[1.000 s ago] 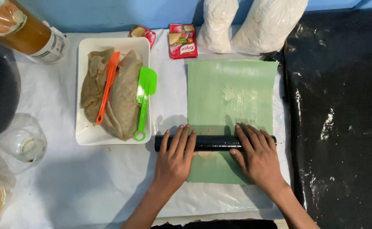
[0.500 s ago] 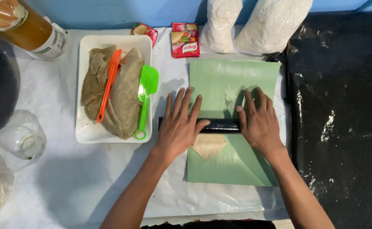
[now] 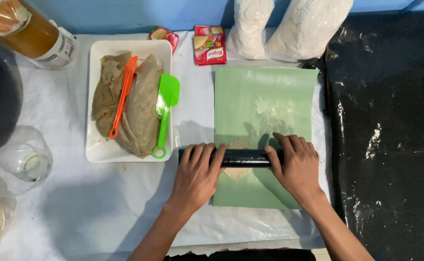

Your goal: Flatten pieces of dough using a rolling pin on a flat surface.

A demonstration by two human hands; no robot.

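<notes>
Rolling pin (image 3: 243,157) under fingers (image 3: 207,153) – left, right – dough (image 3: 236,170) beneath

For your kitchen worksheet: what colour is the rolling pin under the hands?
Black and glossy: the rolling pin shows best in the head view.

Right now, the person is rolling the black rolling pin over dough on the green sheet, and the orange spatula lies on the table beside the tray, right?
Not quite. In the head view, the orange spatula lies in the white tray, across the brown dough, not on the table. The rest holds: the left hand and right hand press the black rolling pin over flattened dough on the green sheet.
</notes>
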